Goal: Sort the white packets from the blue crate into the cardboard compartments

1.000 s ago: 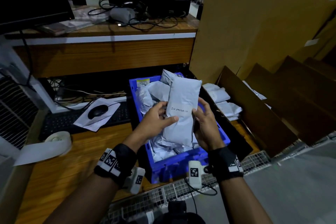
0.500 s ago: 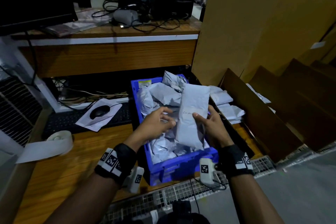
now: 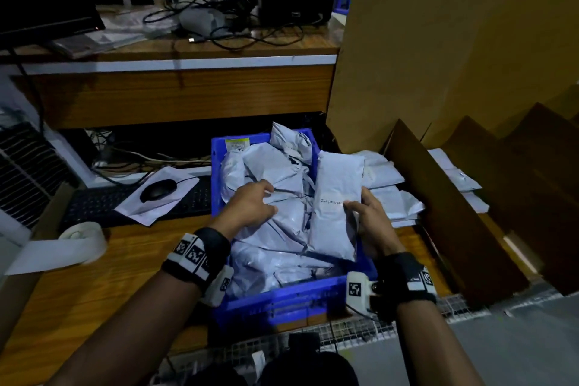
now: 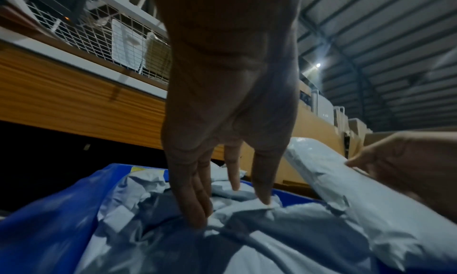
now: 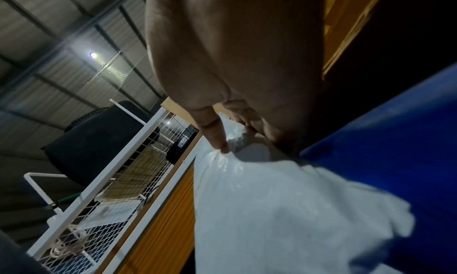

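The blue crate (image 3: 282, 301) in front of me is heaped with several white packets (image 3: 269, 163). My right hand (image 3: 368, 219) grips one long white packet (image 3: 335, 197) by its right edge, thumb on its printed face, above the crate's right side. In the right wrist view the thumb and fingers pinch that packet (image 5: 259, 209). My left hand (image 3: 250, 207) lies over the pile, fingers straight and pointing down onto the packets (image 4: 247, 209). Cardboard compartments (image 3: 451, 207) stand to the right, the nearest one holding several white packets (image 3: 388, 194).
A keyboard (image 3: 103, 207), a mouse (image 3: 158, 189) on paper and a tape roll (image 3: 81, 238) lie left on the wooden desk (image 3: 78, 291). A tall cardboard sheet (image 3: 438, 41) rises behind the compartments. A wire mesh shelf (image 3: 344, 338) runs along the front edge.
The left hand let go of the long packet and dropped onto the pile. The right hand alone now carries that packet, lower and further right, toward the compartments.
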A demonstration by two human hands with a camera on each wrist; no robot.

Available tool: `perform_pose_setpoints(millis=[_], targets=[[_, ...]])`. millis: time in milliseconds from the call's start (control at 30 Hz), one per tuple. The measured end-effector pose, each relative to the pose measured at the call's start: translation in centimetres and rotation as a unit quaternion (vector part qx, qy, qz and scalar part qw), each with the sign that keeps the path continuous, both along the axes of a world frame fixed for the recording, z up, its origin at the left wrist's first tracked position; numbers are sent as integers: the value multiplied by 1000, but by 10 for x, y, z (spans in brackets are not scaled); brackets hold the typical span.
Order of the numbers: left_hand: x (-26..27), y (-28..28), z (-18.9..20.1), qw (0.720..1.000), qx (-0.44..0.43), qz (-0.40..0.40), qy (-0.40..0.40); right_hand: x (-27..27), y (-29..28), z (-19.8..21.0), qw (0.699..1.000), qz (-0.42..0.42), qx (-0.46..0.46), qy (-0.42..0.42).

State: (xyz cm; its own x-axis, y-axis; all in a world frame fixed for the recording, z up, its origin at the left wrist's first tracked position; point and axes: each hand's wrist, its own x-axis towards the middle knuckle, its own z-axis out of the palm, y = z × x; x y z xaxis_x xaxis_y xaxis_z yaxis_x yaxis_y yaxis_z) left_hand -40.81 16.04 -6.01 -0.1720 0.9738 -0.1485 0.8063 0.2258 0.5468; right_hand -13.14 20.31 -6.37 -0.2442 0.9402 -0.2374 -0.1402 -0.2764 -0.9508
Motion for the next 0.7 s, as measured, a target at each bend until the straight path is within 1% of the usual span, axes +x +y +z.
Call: perform_pose_setpoints(millis=[133,233,333,367,433,500,600,700], targets=[[8,7,-10,993,-55,-93,53,4,12,-4,999,10,-12,28],[9,5,-10,984,-95,-140,60,5,18,-7,999,17,-20,36],[18,-5,-5,964,-159,-185,110,6,22,-13,999,28,-19,17],[23,-8,-4,958,-161,-194,135,6,23,-14,999,33,-17,12],[29,-11,-2,961,-121,-194,154,7,23,-13,999,37,-19,3],[27,-11,1,975,-30,-173,136,7,21,-10,999,36,-21,4],[17,-13,11,990,83,-107,37,9,19,-9,999,28,-24,9],[1,-15,20,985,158,-6,-72,9,19,-12,1000,23,-17,0]])
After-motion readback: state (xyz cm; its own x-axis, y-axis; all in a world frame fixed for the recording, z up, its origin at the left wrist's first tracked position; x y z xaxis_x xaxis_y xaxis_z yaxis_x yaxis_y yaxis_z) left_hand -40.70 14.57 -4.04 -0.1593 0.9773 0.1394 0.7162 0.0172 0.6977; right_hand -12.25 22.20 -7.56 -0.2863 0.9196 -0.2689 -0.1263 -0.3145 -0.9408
